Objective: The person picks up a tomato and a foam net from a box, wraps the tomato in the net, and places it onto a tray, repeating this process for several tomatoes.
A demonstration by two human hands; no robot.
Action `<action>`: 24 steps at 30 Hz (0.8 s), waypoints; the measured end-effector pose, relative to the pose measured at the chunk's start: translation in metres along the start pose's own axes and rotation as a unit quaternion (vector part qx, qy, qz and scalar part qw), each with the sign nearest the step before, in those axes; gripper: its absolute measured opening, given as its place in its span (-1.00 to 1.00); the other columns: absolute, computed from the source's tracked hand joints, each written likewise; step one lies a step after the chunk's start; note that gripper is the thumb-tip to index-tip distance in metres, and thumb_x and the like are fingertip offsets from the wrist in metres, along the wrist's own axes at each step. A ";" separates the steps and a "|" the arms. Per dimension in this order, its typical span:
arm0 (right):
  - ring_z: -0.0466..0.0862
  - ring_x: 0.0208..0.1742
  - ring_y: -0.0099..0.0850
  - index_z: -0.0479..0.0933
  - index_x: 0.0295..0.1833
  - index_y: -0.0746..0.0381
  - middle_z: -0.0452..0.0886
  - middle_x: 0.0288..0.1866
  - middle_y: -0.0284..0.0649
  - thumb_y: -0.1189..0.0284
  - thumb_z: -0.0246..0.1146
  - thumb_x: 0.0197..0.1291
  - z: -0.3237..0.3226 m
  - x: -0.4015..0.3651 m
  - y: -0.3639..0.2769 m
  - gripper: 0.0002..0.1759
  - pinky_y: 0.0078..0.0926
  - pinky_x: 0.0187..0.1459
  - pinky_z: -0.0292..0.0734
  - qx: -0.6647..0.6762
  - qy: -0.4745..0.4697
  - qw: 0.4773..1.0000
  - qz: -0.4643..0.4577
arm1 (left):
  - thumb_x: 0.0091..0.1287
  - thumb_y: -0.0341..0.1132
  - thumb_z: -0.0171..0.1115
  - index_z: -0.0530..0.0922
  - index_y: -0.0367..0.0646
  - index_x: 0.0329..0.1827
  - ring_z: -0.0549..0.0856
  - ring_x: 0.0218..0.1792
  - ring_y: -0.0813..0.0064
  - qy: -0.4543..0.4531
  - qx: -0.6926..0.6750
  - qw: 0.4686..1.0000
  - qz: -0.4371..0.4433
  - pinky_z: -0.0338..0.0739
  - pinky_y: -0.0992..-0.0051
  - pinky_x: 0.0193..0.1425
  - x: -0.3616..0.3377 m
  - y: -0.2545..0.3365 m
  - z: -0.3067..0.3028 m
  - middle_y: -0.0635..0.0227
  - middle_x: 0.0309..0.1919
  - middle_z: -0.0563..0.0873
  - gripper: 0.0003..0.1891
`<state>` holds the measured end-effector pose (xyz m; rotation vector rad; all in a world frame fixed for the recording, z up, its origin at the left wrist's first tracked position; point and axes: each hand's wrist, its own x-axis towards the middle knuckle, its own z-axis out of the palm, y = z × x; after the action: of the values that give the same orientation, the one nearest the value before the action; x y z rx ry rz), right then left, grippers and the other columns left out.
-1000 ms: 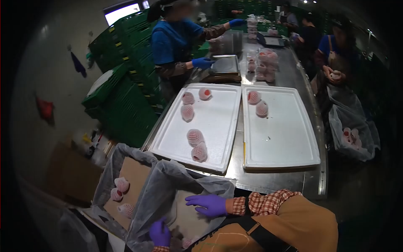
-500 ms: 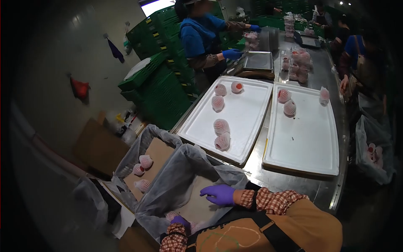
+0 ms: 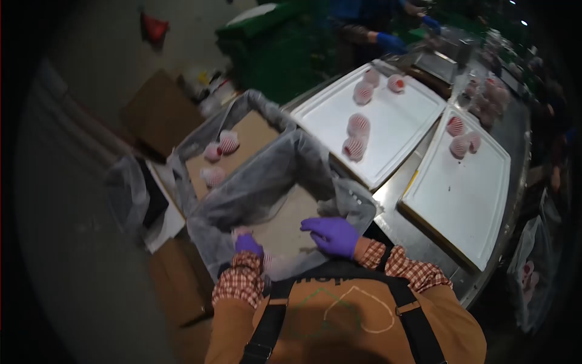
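My left hand (image 3: pixel 247 244), in a purple glove, is down inside the plastic-lined cardboard box (image 3: pixel 260 182) in front of me. Its fingers curl against a netted pink fruit (image 3: pixel 240 231). I cannot tell if it grips that fruit. Another netted fruit (image 3: pixel 270 264) lies just right of that wrist. My right hand (image 3: pixel 332 235), also gloved, lies flat with fingers apart on the liner at the box's near right edge and holds nothing.
A second lined box (image 3: pixel 254 130) to the left holds three netted fruits (image 3: pixel 228 142). Two white trays (image 3: pixel 406 130) (image 3: pixel 479 206) on the steel table (image 3: pixel 388 203) carry several netted fruits (image 3: pixel 354 148). Green crates (image 3: pixel 267 36) and a blue-gloved person's hand (image 3: pixel 391 42) are at the far end.
My head has tipped down and turned, so the table slid to the upper right. My left hand moved forward in the box toward a fruit. My right hand stayed on the liner.
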<state>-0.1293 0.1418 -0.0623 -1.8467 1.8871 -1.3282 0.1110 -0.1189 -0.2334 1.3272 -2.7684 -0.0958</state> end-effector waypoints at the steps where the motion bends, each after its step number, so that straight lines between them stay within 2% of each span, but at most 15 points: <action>1: 0.67 -0.14 -0.18 0.56 0.00 0.15 0.65 -0.02 -0.18 0.46 0.17 0.17 -0.002 -0.002 -0.005 -0.73 -0.25 -0.11 0.57 0.017 0.006 1.000 -0.022 | 0.12 -0.17 0.28 0.58 -0.05 0.06 0.48 0.23 0.10 -0.160 0.048 0.986 0.009 0.38 0.23 0.28 0.025 -0.027 0.064 0.02 0.07 0.58 -0.59; 2: 0.68 -0.14 -0.19 0.57 -0.01 0.15 0.65 -0.01 -0.17 0.47 0.16 0.16 -0.001 -0.003 -0.006 -0.73 -0.26 -0.10 0.57 -0.005 -0.001 1.000 -0.018 | 0.18 -0.27 0.23 0.49 -0.09 0.14 0.56 0.11 0.17 -0.069 0.014 0.990 0.121 0.45 0.21 0.18 0.021 -0.017 0.069 0.06 0.03 0.59 -0.57; 3: 0.67 -0.06 -0.14 0.55 0.03 0.16 0.64 0.02 -0.13 0.52 0.16 0.14 -0.005 -0.002 -0.009 -0.69 -0.27 -0.03 0.59 -0.033 -0.029 0.999 -0.021 | 0.22 -0.28 0.22 0.41 -0.10 0.24 0.59 0.06 0.17 -0.191 -0.304 0.932 -0.052 0.50 0.23 0.13 0.014 0.041 0.005 0.08 0.00 0.60 -0.51; 4: 0.68 -0.05 -0.14 0.56 0.03 0.17 0.65 0.01 -0.12 0.55 0.16 0.13 -0.004 0.000 -0.009 -0.68 -0.28 -0.01 0.59 0.008 -0.011 1.000 -0.025 | 0.24 -0.23 0.23 0.40 -0.10 0.28 0.61 0.06 0.17 -0.132 -0.298 0.944 0.056 0.52 0.26 0.09 0.003 0.084 -0.048 0.09 -0.02 0.60 -0.48; 5: 0.68 -0.04 -0.14 0.57 0.03 0.19 0.66 -0.01 -0.11 0.60 0.15 0.12 0.007 -0.009 -0.018 -0.67 -0.31 -0.01 0.59 0.005 -0.044 0.999 -0.011 | 0.18 -0.20 0.28 0.34 -0.04 0.35 0.56 0.13 0.05 -0.195 -0.295 0.935 0.013 0.45 0.21 0.24 -0.014 0.065 -0.023 0.03 0.13 0.56 -0.38; 6: 0.68 -0.02 -0.16 0.58 0.03 0.20 0.66 -0.01 -0.12 0.62 0.14 0.13 -0.006 0.004 -0.014 -0.66 -0.34 0.00 0.59 0.010 -0.001 1.000 -0.012 | 0.20 -0.19 0.24 0.37 -0.06 0.31 0.56 0.12 0.03 -0.046 -0.206 0.961 0.176 0.44 0.19 0.24 0.004 0.106 -0.055 0.02 0.13 0.56 -0.42; 7: 0.67 -0.05 -0.22 0.58 0.00 0.17 0.66 0.01 -0.21 0.58 0.17 0.12 -0.006 0.004 -0.016 -0.70 -0.33 -0.05 0.57 0.027 -0.001 1.000 0.013 | 0.20 -0.18 0.23 0.41 -0.06 0.27 0.54 0.15 0.02 -0.021 -0.230 0.959 0.164 0.42 0.17 0.26 0.008 0.106 -0.058 0.01 0.14 0.55 -0.46; 9: 0.67 -0.04 -0.24 0.58 0.00 0.16 0.66 0.01 -0.22 0.57 0.17 0.13 -0.008 0.002 -0.018 -0.70 -0.34 -0.05 0.57 -0.010 -0.019 1.000 0.005 | 0.17 -0.21 0.27 0.40 -0.10 0.28 0.52 0.17 0.02 0.000 -0.227 0.967 0.112 0.41 0.23 0.26 0.012 0.093 -0.065 0.00 0.11 0.56 -0.43; 11: 0.67 -0.04 -0.25 0.58 0.00 0.15 0.66 0.02 -0.23 0.56 0.17 0.13 -0.008 0.004 -0.018 -0.70 -0.35 -0.05 0.57 -0.013 -0.022 1.000 0.004 | 0.12 -0.15 0.32 0.35 -0.20 0.31 0.51 0.20 0.01 -0.052 -0.188 0.978 -0.078 0.40 0.23 0.29 0.019 0.065 -0.065 -0.03 0.14 0.55 -0.32; 12: 0.67 -0.04 -0.25 0.58 0.00 0.14 0.66 0.03 -0.24 0.56 0.17 0.13 -0.008 0.004 -0.019 -0.70 -0.35 -0.04 0.56 -0.016 -0.020 1.000 0.002 | 0.12 -0.15 0.32 0.35 -0.20 0.31 0.51 0.20 0.01 -0.058 -0.188 0.977 -0.081 0.40 0.23 0.29 0.023 0.055 -0.058 -0.03 0.14 0.55 -0.32; 14: 0.66 -0.04 -0.26 0.58 0.00 0.13 0.65 0.04 -0.25 0.55 0.17 0.13 -0.004 0.008 -0.021 -0.70 -0.36 -0.04 0.56 -0.011 -0.022 1.000 0.005 | 0.07 -0.04 0.38 0.21 -0.28 0.38 0.49 0.24 -0.01 -0.075 -0.080 0.963 -0.247 0.46 0.20 0.26 0.030 0.041 -0.038 -0.09 0.29 0.38 -0.13; 17: 0.66 -0.06 -0.27 0.58 0.01 0.12 0.65 0.05 -0.27 0.55 0.18 0.12 -0.003 0.012 -0.020 -0.69 -0.37 -0.05 0.55 -0.031 -0.033 0.999 0.011 | 0.03 -0.02 0.40 0.06 -0.43 0.43 0.40 0.31 -0.09 -0.049 -0.153 0.926 -0.340 0.38 0.24 0.35 0.039 0.044 -0.038 -0.29 0.33 0.26 0.01; 19: 0.66 -0.07 -0.27 0.58 0.01 0.12 0.65 0.05 -0.27 0.55 0.18 0.12 -0.004 0.015 -0.021 -0.69 -0.37 -0.07 0.54 -0.053 -0.044 0.997 0.018 | 0.02 0.03 0.41 -0.02 -0.47 0.45 0.37 0.34 -0.10 -0.071 -0.171 0.910 -0.371 0.36 0.24 0.37 0.049 0.036 -0.028 -0.32 0.38 0.15 0.10; 22: 0.68 -0.07 -0.22 0.59 0.02 0.14 0.65 0.05 -0.21 0.63 0.17 0.07 -0.005 0.019 -0.024 -0.63 -0.36 -0.10 0.57 -0.063 -0.054 0.996 0.038 | 0.00 0.10 0.41 0.07 -0.48 0.42 0.37 0.34 -0.08 -0.116 -0.124 0.912 -0.373 0.34 0.24 0.39 0.063 0.030 -0.015 -0.31 0.37 0.18 0.09; 24: 0.67 -0.11 -0.25 0.59 0.03 0.11 0.64 0.07 -0.24 0.60 0.17 0.06 -0.006 0.020 -0.024 -0.62 -0.35 -0.12 0.54 -0.095 -0.071 0.992 0.049 | -0.01 0.11 0.44 0.21 -0.43 0.33 0.48 0.25 -0.02 -0.139 -0.097 0.915 -0.367 0.44 0.25 0.30 0.068 0.027 -0.015 -0.24 0.33 0.26 -0.01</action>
<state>-0.1200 0.1312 -0.0336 -1.8517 2.0594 -0.9900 0.0488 -0.1550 -0.2140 2.3504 -2.1837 -0.6181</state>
